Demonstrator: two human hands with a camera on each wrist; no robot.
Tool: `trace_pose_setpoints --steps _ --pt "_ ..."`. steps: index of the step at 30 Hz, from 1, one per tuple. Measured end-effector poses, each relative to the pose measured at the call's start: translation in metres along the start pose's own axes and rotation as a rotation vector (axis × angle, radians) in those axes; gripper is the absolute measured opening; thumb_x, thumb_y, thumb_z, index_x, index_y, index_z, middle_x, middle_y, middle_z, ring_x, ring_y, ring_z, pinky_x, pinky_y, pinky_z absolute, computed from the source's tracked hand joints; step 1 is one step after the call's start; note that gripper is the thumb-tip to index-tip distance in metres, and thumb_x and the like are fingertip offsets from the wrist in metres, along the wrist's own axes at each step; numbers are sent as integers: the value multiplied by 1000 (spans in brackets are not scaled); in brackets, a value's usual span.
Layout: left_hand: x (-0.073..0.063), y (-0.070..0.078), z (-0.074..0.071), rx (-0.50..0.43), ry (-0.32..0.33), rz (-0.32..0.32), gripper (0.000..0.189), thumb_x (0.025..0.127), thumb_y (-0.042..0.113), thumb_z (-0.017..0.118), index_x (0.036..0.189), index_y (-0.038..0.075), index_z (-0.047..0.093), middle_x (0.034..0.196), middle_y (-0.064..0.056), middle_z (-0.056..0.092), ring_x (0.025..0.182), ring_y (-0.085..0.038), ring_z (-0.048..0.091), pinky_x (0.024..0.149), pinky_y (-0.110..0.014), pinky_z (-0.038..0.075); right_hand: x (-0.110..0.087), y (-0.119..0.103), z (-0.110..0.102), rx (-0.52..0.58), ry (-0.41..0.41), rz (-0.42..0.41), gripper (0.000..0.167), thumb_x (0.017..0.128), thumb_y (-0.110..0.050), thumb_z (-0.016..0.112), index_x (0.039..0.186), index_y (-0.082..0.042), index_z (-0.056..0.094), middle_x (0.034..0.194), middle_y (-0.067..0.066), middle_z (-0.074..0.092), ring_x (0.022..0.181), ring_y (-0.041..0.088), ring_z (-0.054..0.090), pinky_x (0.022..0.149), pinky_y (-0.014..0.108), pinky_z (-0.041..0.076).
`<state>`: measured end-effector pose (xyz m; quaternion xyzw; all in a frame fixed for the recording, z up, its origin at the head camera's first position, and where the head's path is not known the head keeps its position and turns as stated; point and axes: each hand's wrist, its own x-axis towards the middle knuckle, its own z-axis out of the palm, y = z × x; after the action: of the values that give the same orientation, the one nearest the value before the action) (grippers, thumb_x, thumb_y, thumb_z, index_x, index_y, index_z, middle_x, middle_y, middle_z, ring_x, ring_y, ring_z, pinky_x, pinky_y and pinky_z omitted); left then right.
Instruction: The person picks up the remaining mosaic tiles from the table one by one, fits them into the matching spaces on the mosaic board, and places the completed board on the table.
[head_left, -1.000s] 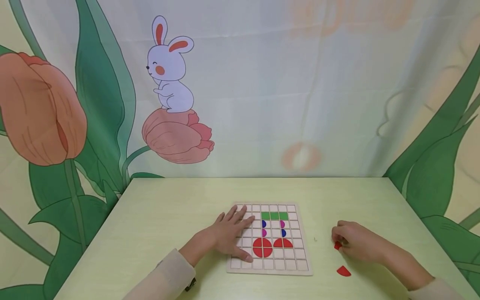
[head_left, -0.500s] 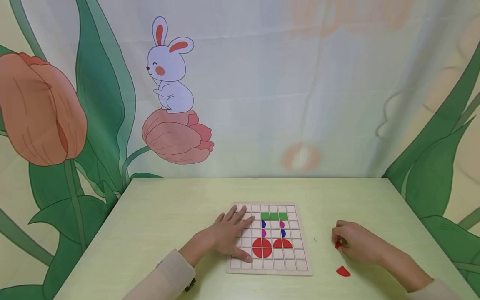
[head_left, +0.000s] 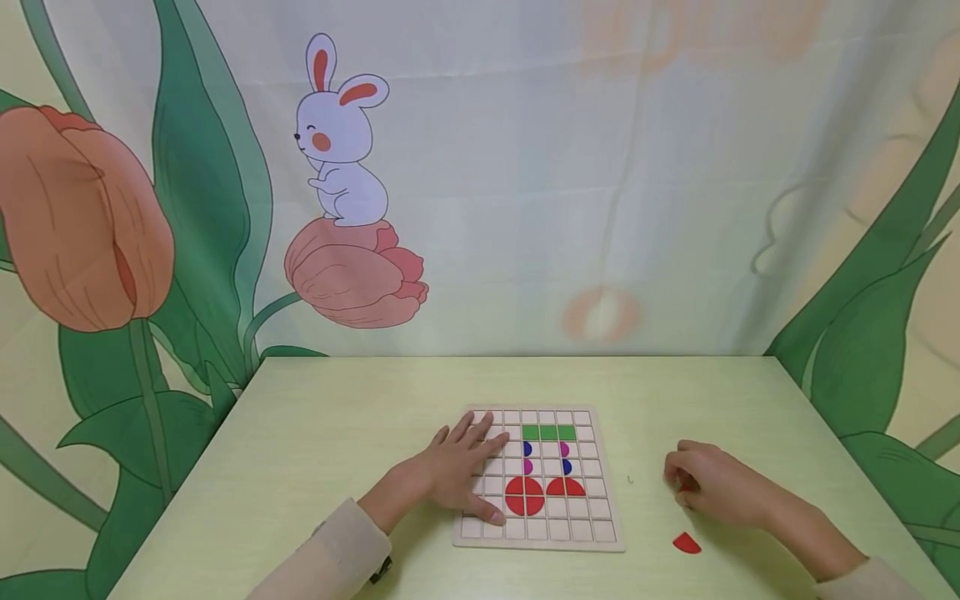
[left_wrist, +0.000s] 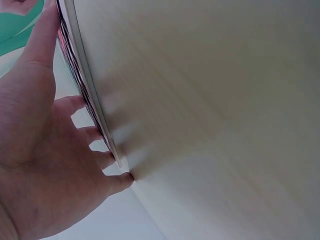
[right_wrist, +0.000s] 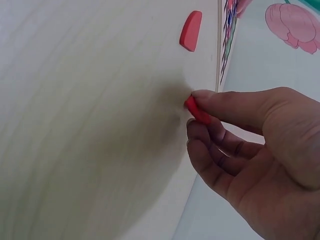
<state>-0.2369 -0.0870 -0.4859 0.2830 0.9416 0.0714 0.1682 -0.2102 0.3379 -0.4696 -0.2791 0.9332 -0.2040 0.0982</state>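
A square wooden grid board (head_left: 600, 531) lies on the table, with coloured flat pieces set in its cells. My left hand (head_left: 459, 468) rests spread on the board's left side; in the left wrist view its fingertips meet the board's edge and one touches the tabletop. To the right of the board, my right hand (head_left: 712, 483) pinches a small red piece (right_wrist: 199, 111) between thumb and fingers, just over the table. In the head view that piece is mostly hidden by the fingers. Nearer the front lies a loose red quarter-circle piece (head_left: 687, 543).
On the board are green squares (head_left: 549, 432), small blue and magenta half-circles, a full red circle (head_left: 525, 496) of quarters and a red half-circle (head_left: 566, 487). Behind the pale table (head_left: 360, 400) hangs a printed curtain (head_left: 495, 208) with a rabbit and tulips.
The red piece in my right hand has turned within the fingers and shows less from above. My left hand and the board have stayed put.
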Motion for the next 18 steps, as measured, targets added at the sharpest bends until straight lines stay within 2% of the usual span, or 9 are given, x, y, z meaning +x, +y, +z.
trace_pose_setpoints --steps 5,10,15,18 --pt "0 -1 1 11 3 2 123 78 85 70 172 29 16 179 -7 -2 163 -37 -5 128 -65 10 0 6 -2 72 -25 -8 23 90 2 80 88 -17 66 82 -9 56 74 5 51 65 25 49" --pt "0 1 -1 21 -1 -2 123 78 85 70 172 28 16 179 -8 -1 163 -37 -5 128 -64 11 5 5 -3 112 22 -39 20 93 0 77 91 -18 69 83 -10 59 75 5 52 66 24 49" --pt "0 1 0 21 -4 -6 123 78 85 71 172 28 17 179 -8 -1 163 -37 -4 128 -65 11 15 -6 1 180 78 -96 19 96 2 73 102 -16 73 88 -9 61 78 6 57 69 24 52" --pt "1 1 0 20 -4 -4 123 78 85 70 172 28 16 179 -8 -2 163 -37 -5 127 -65 10 23 -16 3 232 72 -98 18 98 0 72 103 -17 72 91 -8 64 81 7 60 72 24 55"
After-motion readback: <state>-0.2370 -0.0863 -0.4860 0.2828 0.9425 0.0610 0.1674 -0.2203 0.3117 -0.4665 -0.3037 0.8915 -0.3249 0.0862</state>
